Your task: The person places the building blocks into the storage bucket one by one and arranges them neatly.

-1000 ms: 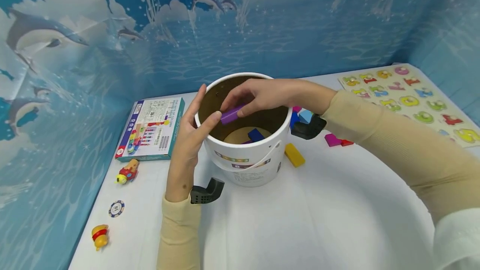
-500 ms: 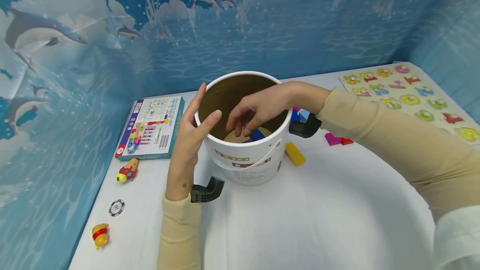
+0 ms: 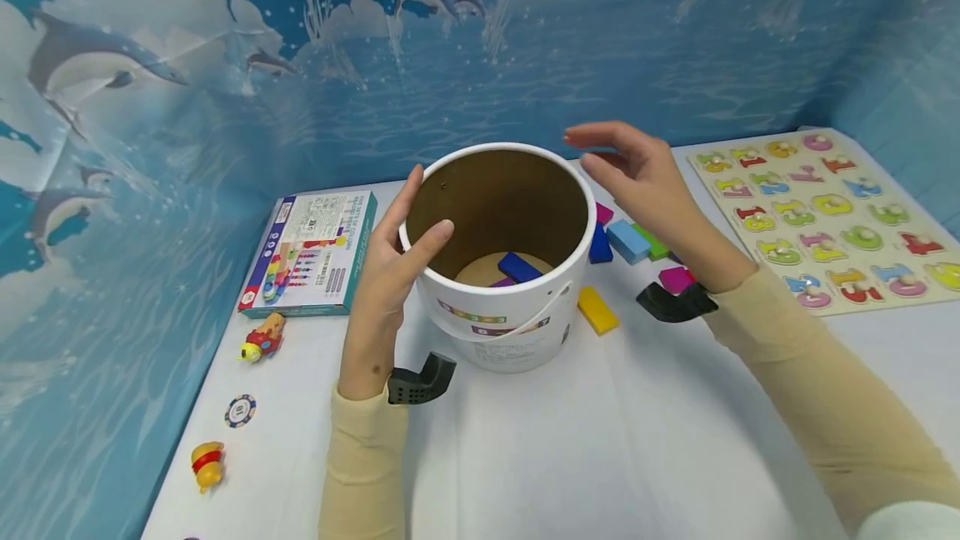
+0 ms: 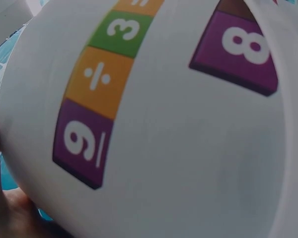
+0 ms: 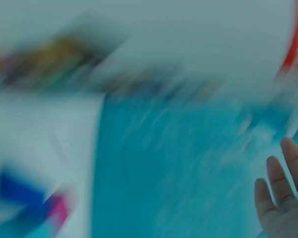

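Observation:
A white bucket [image 3: 498, 325] with printed number tiles stands upright. My left hand [image 3: 385, 269] rests against its left side, fingers straight, with the thumb reaching over the rim; in the left wrist view, part of that hand [image 4: 15, 213] shows beside the bucket wall. Inside lie a dark blue block [image 3: 519, 267] and a purple block [image 3: 502, 282]. My right hand [image 3: 645, 177] is raised beyond the bucket's right rim, fingers loosely bent and holding nothing. Near it on the table are a light blue block [image 3: 628, 241], a blue block [image 3: 600, 245] and a green block [image 3: 651, 242].
A yellow block [image 3: 597, 311] lies right of the bucket, a magenta block [image 3: 677, 279] farther right. A number puzzle board [image 3: 817, 207] covers the back right. At left are a flat toy box [image 3: 311, 252], small figures and a round chip [image 3: 240, 411]. A dolphin-print curtain [image 3: 480, 65] stands behind.
My right hand lowered a purple block into the bucket, let it go, then came out and moved right, over the loose blocks. My left hand stays at the bucket.

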{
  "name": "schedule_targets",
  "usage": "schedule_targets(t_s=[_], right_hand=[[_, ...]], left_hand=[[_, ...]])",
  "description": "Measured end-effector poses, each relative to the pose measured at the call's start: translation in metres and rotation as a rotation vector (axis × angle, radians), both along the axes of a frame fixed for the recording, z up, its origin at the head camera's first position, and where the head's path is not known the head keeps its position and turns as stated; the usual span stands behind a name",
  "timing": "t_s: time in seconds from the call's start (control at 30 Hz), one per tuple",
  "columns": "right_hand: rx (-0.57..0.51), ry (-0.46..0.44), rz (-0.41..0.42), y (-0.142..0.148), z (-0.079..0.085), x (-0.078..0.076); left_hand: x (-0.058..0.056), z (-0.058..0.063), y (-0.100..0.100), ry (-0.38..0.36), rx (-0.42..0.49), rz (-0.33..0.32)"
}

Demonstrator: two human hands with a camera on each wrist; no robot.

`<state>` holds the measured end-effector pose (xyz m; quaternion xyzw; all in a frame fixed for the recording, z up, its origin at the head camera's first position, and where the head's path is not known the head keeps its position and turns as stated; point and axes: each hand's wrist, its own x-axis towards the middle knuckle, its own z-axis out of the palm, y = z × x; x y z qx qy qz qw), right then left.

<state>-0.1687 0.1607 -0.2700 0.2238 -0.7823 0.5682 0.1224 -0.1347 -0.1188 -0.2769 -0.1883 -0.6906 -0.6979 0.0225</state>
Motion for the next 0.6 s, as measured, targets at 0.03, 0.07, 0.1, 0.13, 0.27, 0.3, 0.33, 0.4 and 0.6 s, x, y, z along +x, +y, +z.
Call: schedule_targets(t_s=[0.03,0.07,0.1,0.13,0.27,0.3,0.33,0.4,0.6], right_hand=[[0.026,-0.032,-0.064,0.013,-0.011,0.000],[0.055,-0.067,-0.122,0.027,-0.022,-0.001],[0.084,-0.112,-0.174,0.040,-0.033,-0.003],[0.100,-0.166,-0.225,0.053,-0.044,-0.004],[0.213,-0.400,-0.323,0.090,-0.079,-0.010],[0.268,-0.453,-0.321,0.095,-0.085,-0.011],[0.327,-0.497,-0.306,0.098,-0.091,-0.012],[0.457,-0.552,-0.251,0.099,-0.096,-0.013],[0.680,-0.542,-0.136,0.089,-0.109,-0.017]], left_hand=[[0.000,0.000,0.001,0.004,0.000,-0.001],[0.000,0.000,0.001,0.006,0.001,-0.001],[-0.001,0.000,0.001,0.008,0.005,-0.002],[-0.001,0.000,0.001,0.008,0.005,-0.003],[-0.001,0.000,0.001,0.007,0.000,0.003],[0.000,0.000,0.000,0.006,-0.002,0.005],[0.000,0.001,0.000,0.005,-0.002,0.007],[0.000,0.000,0.000,0.005,-0.006,0.009],[0.000,0.000,0.002,0.003,0.001,0.006]])
